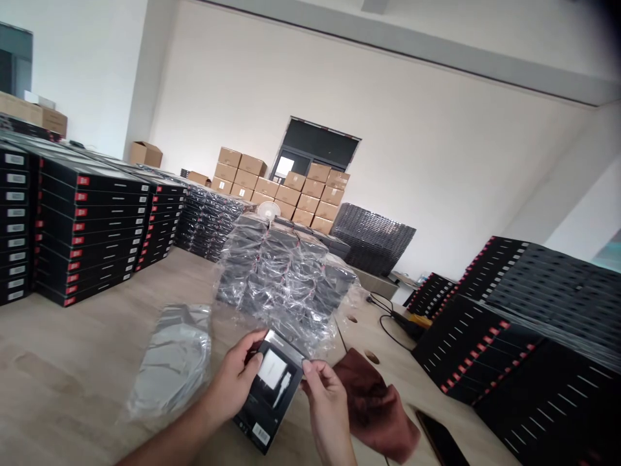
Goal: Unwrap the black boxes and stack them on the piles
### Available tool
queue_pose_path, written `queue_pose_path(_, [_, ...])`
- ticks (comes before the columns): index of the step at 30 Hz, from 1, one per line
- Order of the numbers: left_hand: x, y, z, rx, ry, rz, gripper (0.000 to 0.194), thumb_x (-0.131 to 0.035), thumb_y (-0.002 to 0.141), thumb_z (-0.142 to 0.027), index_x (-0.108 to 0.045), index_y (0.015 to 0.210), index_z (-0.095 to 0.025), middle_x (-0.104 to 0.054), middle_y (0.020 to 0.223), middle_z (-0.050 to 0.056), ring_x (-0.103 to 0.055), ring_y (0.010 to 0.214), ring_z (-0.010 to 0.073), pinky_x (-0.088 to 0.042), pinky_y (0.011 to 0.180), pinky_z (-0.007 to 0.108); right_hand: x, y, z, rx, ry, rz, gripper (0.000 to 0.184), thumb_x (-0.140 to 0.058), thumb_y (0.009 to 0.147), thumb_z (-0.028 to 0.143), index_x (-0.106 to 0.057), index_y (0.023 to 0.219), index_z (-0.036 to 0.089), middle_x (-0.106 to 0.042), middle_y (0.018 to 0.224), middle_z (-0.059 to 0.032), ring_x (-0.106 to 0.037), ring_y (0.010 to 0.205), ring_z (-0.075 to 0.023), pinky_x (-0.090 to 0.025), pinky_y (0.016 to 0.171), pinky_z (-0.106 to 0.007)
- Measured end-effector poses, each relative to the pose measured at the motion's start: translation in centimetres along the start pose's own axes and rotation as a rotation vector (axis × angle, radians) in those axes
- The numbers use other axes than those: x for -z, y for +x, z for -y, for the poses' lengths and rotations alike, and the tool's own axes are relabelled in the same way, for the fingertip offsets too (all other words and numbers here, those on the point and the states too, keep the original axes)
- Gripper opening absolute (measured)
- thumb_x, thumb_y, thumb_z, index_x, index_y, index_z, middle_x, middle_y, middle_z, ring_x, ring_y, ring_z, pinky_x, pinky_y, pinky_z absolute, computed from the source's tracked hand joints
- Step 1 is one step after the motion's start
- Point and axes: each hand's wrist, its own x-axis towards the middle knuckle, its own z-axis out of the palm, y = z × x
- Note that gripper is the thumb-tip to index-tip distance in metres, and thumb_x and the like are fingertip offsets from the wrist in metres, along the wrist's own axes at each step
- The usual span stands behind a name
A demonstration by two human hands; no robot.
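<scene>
Holding a black box [272, 388] between them, the left hand [236, 382] clasps its left edge and the right hand [324, 396] pinches its upper right corner. Its long axis runs from that corner down toward the wrists. Bags [169, 362] lie left of the grip, a cloth [376, 404] just right.

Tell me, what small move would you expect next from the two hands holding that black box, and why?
Probably slipping the black box into a clear bag. The left hand grips its upper left edge, the right hand pinches its right edge, and the box looks bare. A pile of flat plastic bags lies just left, and the stack of bagged boxes stands right behind.
</scene>
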Motion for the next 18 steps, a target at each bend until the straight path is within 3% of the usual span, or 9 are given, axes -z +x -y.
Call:
queue_pose_path(5, [0.0, 0.2, -1.3, -0.011, -0.209, 0.022, 0.028, -0.063, 0.080, -0.030, -0.059, 0.105, -0.019, -0.064, 0.115, 0.007, -0.057, 0.108, 0.0211, -0.043, 0.098, 0.031, 0.9, 0.2, 1.3, 0.087, 0.035, -0.040, 0.032, -0.075, 0.066, 0.039, -0.061, 0.086, 0.019, -0.066, 0.080, -0.0019, -0.062, 0.075, -0.0170, -0.050, 0.069, -0.027])
queue_pose_path(8, [0.7, 0.7, -1.6, 0.053, -0.211, 0.015, 0.028, -0.069, 0.073, -0.029, -0.061, 0.097, -0.017, -0.067, 0.102, 0.006, -0.061, 0.098, 0.0209, -0.045, 0.092, 0.032, 1.3, 0.2, 2.0, 0.058, 0.017, 0.060, 0.043, -0.077, 0.065, 0.038, -0.063, 0.101, 0.020, -0.069, 0.099, -0.0074, -0.064, 0.093, -0.0228, -0.051, 0.082, -0.033])
queue_pose_path(10, [1.4, 1.0, -1.8, 0.092, -0.180, 0.083, 0.030, -0.069, 0.071, -0.027, -0.062, 0.098, -0.016, -0.067, 0.099, 0.006, -0.061, 0.095, 0.0206, -0.045, 0.090, 0.032, 1.6, 0.1, 2.5, 0.040, -0.040, 0.158, 0.041, -0.075, 0.068, 0.039, -0.064, 0.102, 0.019, -0.069, 0.102, -0.0085, -0.063, 0.096, -0.0245, -0.049, 0.086, -0.036])
queue_pose_path(14, [2.8, 1.1, -1.9, 0.161, 0.015, 0.246, 0.026, -0.067, 0.068, -0.024, -0.064, 0.092, -0.015, -0.066, 0.093, 0.004, -0.059, 0.087, 0.0187, -0.045, 0.078, 0.027, 2.2, -0.4, 2.8, -0.004, -0.203, 0.409, 0.028, -0.068, 0.074, 0.035, -0.066, 0.097, 0.018, -0.069, 0.094, -0.0058, -0.062, 0.089, -0.0228, -0.048, 0.082, -0.033])
queue_pose_path(18, [3.6, 0.5, -1.2, 0.244, 0.438, 0.342, 0.026, -0.070, 0.055, -0.018, -0.064, 0.080, -0.016, -0.061, 0.078, -0.002, -0.054, 0.071, 0.0157, -0.037, 0.061, 0.022, 2.4, -1.0, 2.1, -0.086, -0.392, 0.577, 0.032, -0.072, 0.063, 0.022, -0.068, 0.094, 0.017, -0.069, 0.089, -0.0034, -0.061, 0.085, -0.0235, -0.046, 0.078, -0.034])
